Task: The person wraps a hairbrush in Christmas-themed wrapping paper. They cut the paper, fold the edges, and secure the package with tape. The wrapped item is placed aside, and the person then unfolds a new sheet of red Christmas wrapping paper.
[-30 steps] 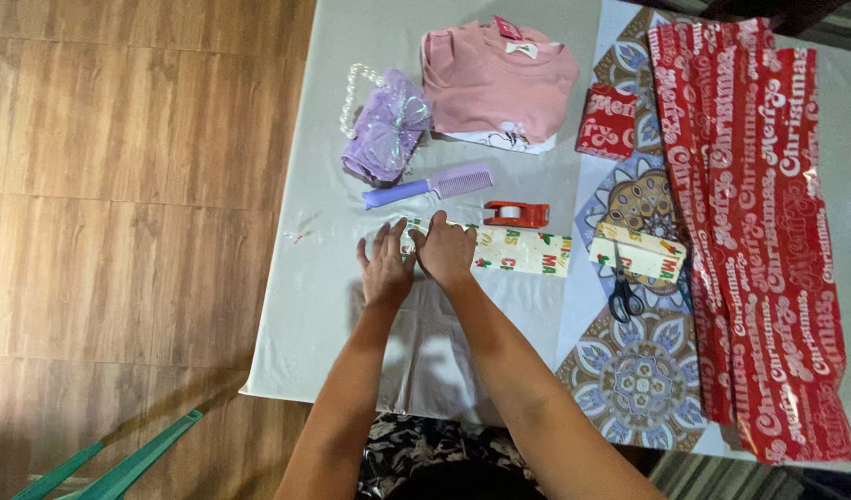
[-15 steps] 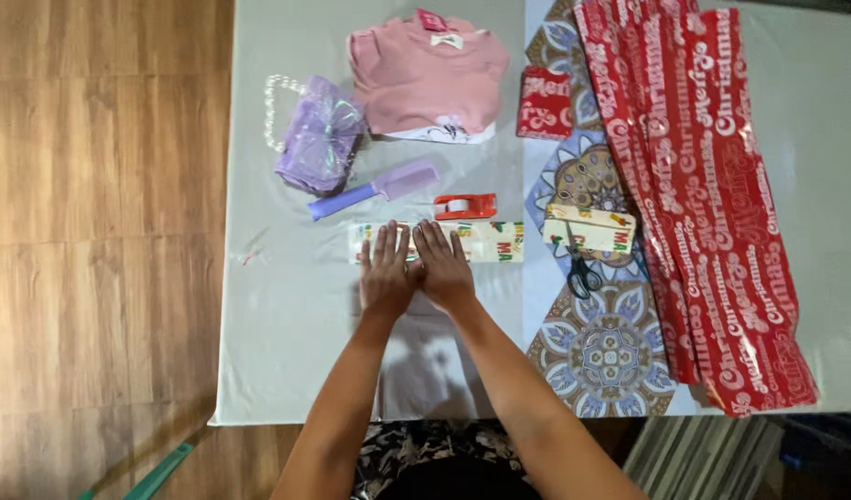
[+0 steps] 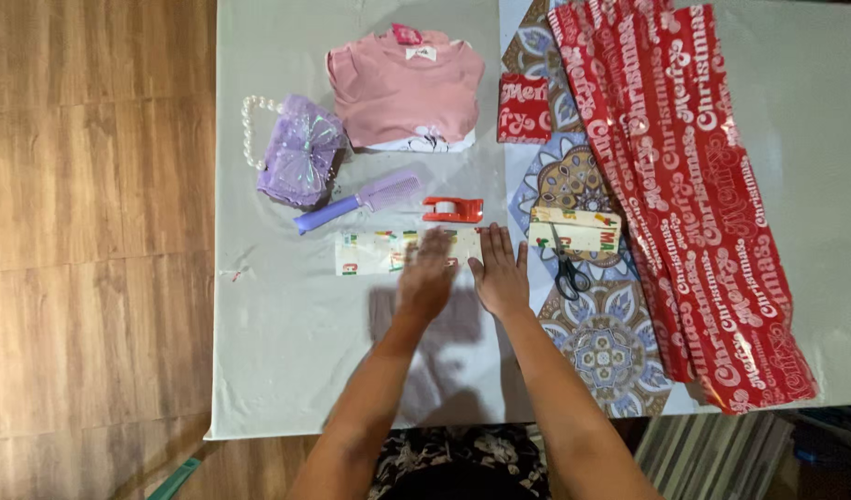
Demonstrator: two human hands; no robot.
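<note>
Both hands lie flat on a long white patterned parcel.

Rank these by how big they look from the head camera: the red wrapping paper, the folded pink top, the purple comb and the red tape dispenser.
1. Red wrapping paper, by far the largest.
2. Folded pink top.
3. Purple comb, long but thin.
4. Red tape dispenser, the smallest.
All lie flat on the same table, so nearness hardly skews this.

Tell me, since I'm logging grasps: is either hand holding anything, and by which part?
Nothing is gripped. The left hand and right hand lie flat, palms down, on the right half of the long white patterned parcel.
</note>
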